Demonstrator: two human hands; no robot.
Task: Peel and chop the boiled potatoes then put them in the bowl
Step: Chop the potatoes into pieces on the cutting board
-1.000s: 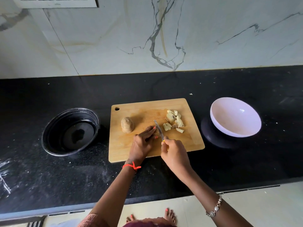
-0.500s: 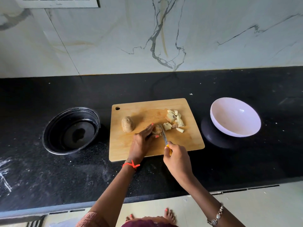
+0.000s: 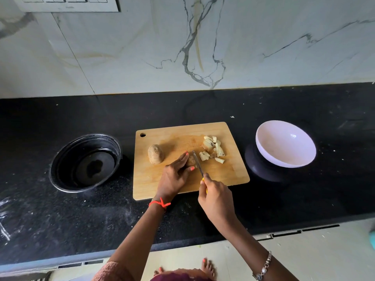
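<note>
Wooden board (image 3: 182, 187); left hand (image 3: 174, 177) clamps potato piece (image 3: 190, 160) — fingers together; right hand (image 3: 216, 197) grips knife (image 3: 197, 163), blade down.

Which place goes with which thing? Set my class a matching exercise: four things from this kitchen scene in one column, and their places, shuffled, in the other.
Things
1. whole potato
2. chopped potato pieces
3. white bowl
4. black pot

Places
a. right part of the cutting board
b. beside the board, to its left
c. left part of the board
d. beside the board, to its right

Pairs: 1-c, 2-a, 3-d, 4-b.
</note>
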